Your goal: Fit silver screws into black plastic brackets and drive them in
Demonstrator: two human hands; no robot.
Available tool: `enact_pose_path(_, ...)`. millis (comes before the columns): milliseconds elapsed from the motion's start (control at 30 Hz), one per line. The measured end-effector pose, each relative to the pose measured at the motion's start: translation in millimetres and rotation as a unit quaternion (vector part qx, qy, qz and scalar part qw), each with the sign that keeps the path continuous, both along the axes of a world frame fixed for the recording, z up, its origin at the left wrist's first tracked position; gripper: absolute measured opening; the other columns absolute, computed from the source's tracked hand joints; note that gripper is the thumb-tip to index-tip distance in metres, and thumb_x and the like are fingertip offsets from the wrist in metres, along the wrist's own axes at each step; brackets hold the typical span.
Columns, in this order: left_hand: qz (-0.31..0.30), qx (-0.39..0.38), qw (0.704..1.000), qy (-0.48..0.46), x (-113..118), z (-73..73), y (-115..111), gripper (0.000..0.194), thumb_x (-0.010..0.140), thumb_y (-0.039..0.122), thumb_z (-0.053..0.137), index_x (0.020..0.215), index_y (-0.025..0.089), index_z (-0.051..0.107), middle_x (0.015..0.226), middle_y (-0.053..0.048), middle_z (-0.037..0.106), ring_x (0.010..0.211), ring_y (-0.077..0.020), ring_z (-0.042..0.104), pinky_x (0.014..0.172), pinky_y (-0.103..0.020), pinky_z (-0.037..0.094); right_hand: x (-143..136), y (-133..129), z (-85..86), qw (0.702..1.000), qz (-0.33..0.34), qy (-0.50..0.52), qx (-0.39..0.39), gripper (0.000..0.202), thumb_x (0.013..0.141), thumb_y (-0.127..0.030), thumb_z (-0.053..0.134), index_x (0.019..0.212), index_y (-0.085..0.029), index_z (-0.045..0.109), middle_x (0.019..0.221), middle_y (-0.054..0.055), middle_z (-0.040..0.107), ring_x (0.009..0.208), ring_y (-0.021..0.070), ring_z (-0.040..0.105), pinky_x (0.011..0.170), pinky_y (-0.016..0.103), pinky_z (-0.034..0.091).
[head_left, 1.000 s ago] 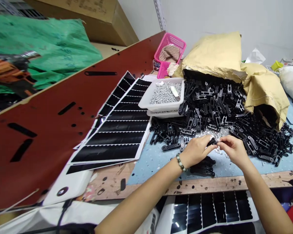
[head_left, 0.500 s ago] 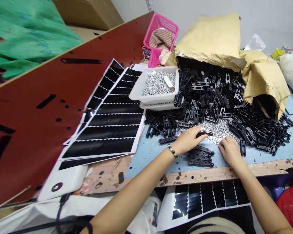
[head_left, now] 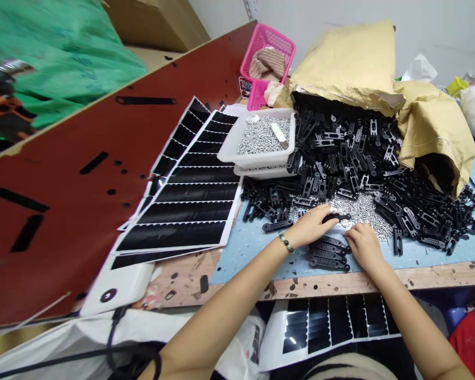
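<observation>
My left hand (head_left: 311,224), with a beaded bracelet at the wrist, is closed on a black plastic part (head_left: 342,217) at the near edge of the loose silver screws (head_left: 366,211). Just to its right, my right hand (head_left: 362,241) has its fingers pressed together near the end of that part; whatever they pinch is too small to make out. Several black parts (head_left: 328,254) lie stacked below my left hand on the blue mat (head_left: 288,268). Beyond both hands spreads a large heap of black parts (head_left: 348,153).
A white tub (head_left: 263,158) of screws stands behind my left hand, beside black sticker sheets (head_left: 190,214). Two paper sacks (head_left: 348,63) lie behind the heap, and a pink basket (head_left: 257,53) is at the back. A red board (head_left: 75,211) slants along the left.
My right hand has moved left, closer to the part in my left hand. The whole view has shifted slightly, so things appear a little further right.
</observation>
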State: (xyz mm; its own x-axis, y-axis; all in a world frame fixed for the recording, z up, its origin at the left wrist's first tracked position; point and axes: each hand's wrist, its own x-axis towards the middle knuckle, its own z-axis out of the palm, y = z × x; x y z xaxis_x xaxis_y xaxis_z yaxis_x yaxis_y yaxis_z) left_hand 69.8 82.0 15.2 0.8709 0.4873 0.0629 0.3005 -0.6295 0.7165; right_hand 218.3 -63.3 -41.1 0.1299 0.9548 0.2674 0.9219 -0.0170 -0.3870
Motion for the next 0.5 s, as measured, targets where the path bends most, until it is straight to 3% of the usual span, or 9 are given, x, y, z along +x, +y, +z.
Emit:
enact_pose_path(167,-0.004,-0.010,1.000,-0.002,-4.1,-2.7,0.6,0.016,0.088,0.028,0.050,0.095,0.018,0.060,0.097,-0.005,0.060,0.096,-0.0200,0.056,0.088,-0.034,0.044,4.9,-2.6,-4.6,0.995,-0.015,0.086,0.045,0.015,0.091,-0.024,0.049,0.090,-0.021,0.063,0.089,0.006,0.060,0.086,0.0214,0.052,0.077,0.035,0.043)
enact_pose_path(400,-0.024,0.002,1.000,0.008,0.6,-6.2,2.1,0.015,0.087,0.027,0.050,0.093,0.017,0.060,0.092,-0.005,0.059,0.091,-0.0204,0.055,0.085,-0.034,0.044,0.1,-6.3,-2.8,0.998,0.000,0.066,0.014,0.018,0.091,-0.025,0.049,0.091,-0.022,0.067,0.085,0.006,0.061,0.084,0.0224,0.052,0.077,0.038,0.043)
enact_pose_path(500,-0.042,0.007,0.999,0.010,3.1,-5.9,2.6,0.017,0.088,0.025,0.048,0.096,0.017,0.060,0.092,-0.004,0.058,0.091,-0.0200,0.055,0.085,-0.033,0.043,2.3,-10.0,-1.3,0.988,-0.028,0.139,0.064,0.019,0.092,-0.023,0.046,0.100,-0.021,0.063,0.091,0.007,0.060,0.088,0.0211,0.054,0.078,0.036,0.046)
